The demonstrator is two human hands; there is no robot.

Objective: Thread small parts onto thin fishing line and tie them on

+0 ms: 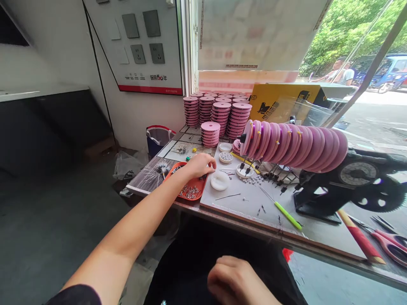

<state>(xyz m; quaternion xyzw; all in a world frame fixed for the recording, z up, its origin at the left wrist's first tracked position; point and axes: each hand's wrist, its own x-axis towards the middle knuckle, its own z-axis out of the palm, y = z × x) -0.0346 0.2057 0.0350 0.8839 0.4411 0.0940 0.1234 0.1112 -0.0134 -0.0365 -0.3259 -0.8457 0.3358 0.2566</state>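
Note:
My left hand (201, 165) reaches over the orange tray (202, 188), at its right edge. Its fingertips are pinched together, and anything between them is too small to make out. Small metal pieces (190, 192) lie in the tray. Just right of these fingers sits a round white dish (219, 181) on a pale board (230, 207). My right hand (237, 277) is low over my dark-clothed lap, its fingers curled in; whatever they may hold is hidden.
Pink discs (294, 144) hang in a row on a black machine (356, 173). Pink spools (210, 134) stand stacked behind. A green-handled tool (288, 215), white beads (252, 180) and thin metal parts are on the board; scissors (391, 243) lie at right. A yellow box (286, 101) stands behind.

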